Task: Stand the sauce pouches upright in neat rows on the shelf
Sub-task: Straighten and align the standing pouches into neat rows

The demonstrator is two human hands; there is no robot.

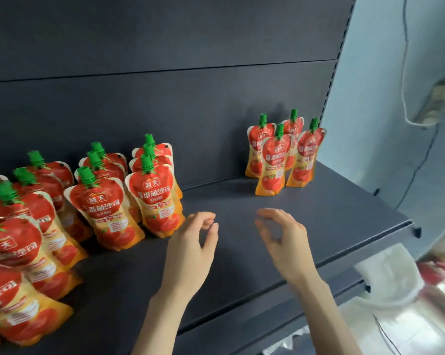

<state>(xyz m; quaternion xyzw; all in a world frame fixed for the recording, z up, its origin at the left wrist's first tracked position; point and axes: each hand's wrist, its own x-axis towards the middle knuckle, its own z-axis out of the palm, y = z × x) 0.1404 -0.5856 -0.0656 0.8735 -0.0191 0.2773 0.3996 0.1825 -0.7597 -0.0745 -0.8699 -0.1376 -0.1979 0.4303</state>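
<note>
Both empty, the left hand and right hand hover half-curled above the shelf.

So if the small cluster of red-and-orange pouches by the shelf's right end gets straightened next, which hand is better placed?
Probably the right hand: empty, fingers open, it hovers over the bare dark grey shelf nearer the four green-capped red-and-orange pouches. The left hand, also empty, sits beside the big left-side rows.

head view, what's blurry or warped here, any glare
Head view: both the left hand and right hand are motion-smeared, the shelf edge tilts with wide-angle distortion, near pouches look soft, and glare washes the plastic wrap at bottom right.
</note>
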